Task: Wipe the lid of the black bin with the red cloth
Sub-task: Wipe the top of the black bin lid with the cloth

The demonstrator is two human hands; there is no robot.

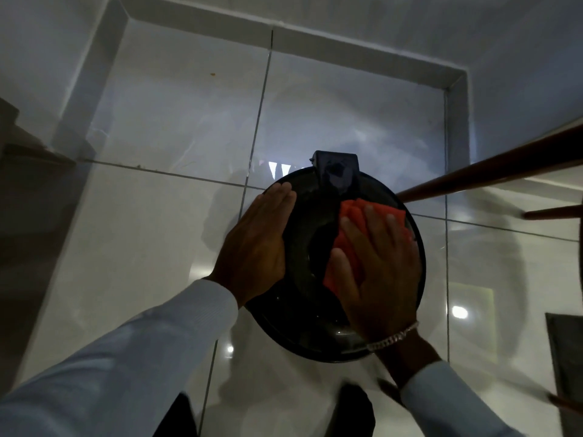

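A round black bin stands on the tiled floor, seen from straight above, its glossy lid [310, 244] shut and its hinge block [336, 170] at the far side. My left hand [257, 244] lies flat on the lid's left edge, fingers together, holding nothing. My right hand [375, 269] presses flat on the folded red cloth [356, 216], which sits on the right half of the lid. The cloth shows beyond my fingertips and beside my thumb; the rest is hidden under my palm.
Glossy white floor tiles [176, 121] surround the bin, with a white skirting along the far walls. A dark wooden rail [492, 167] runs in from the right just above the bin. A dark mat [564, 351] lies at the right edge. My shoes [355, 408] stand near the bin.
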